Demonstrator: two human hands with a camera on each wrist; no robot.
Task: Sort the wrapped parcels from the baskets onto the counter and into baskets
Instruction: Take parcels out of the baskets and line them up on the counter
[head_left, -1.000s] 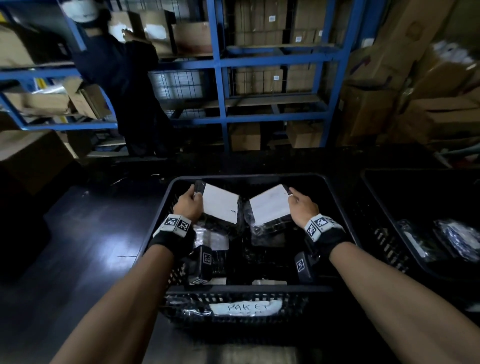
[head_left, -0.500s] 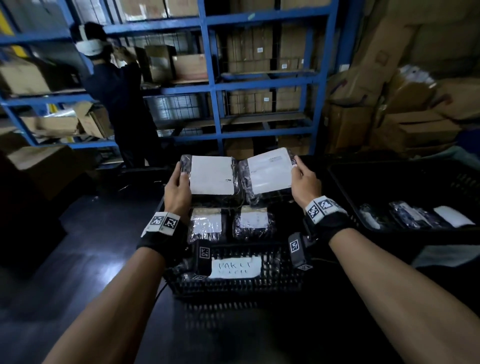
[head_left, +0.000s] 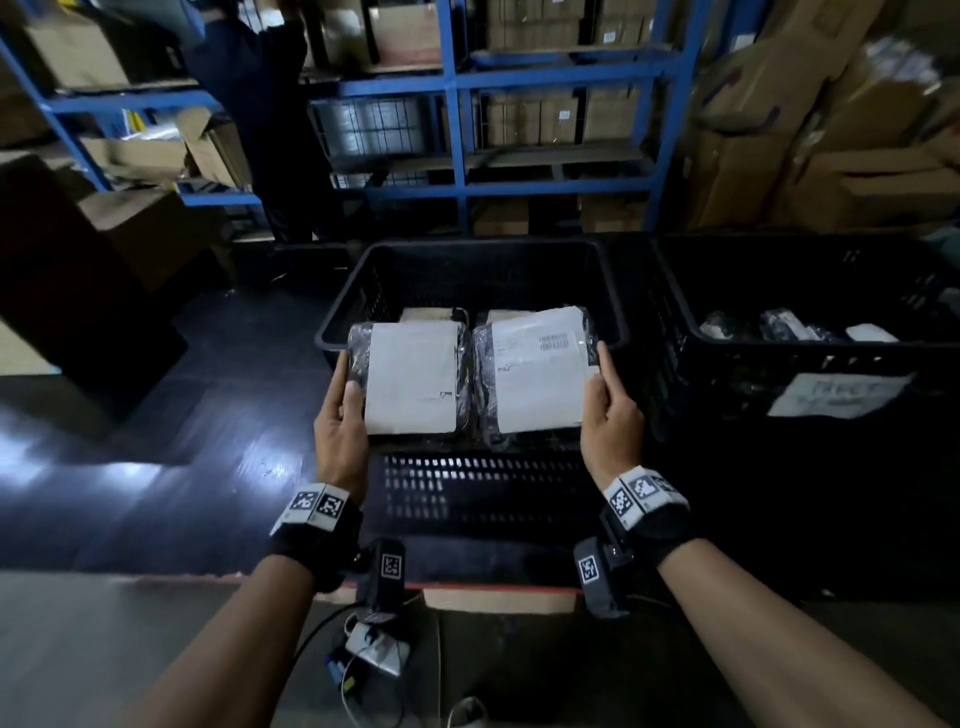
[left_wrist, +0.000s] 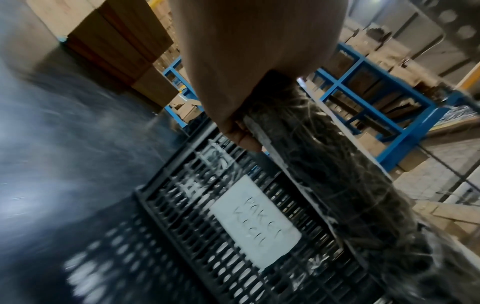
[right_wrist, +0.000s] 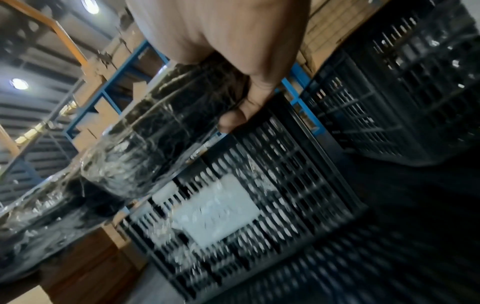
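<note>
My left hand (head_left: 345, 410) grips a plastic-wrapped parcel with a blank white label (head_left: 413, 379) by its left edge, thumb on top. My right hand (head_left: 605, 400) grips a second wrapped parcel with a printed label (head_left: 540, 371) by its right edge. Both are held side by side, lifted above the near rim of the middle black basket (head_left: 337, 332), where more parcels (head_left: 426, 313) lie. From the left wrist view the dark wrapped parcel (left_wrist: 324, 164) hangs over the basket's labelled front (left_wrist: 255, 223); in the right wrist view the other parcel (right_wrist: 155, 131) does too.
A second black basket (head_left: 727, 364) with several wrapped parcels (head_left: 779, 325) stands to the right. Blue shelving (head_left: 457, 130) with cardboard boxes fills the back, and a person (head_left: 260, 104) stands at it, back left. A charger and cables (head_left: 374, 649) lie on the floor below.
Both hands have lifted the two parcels out of the basket and drawn them back toward me, over its near rim. The head view has pulled back and tilted down.
</note>
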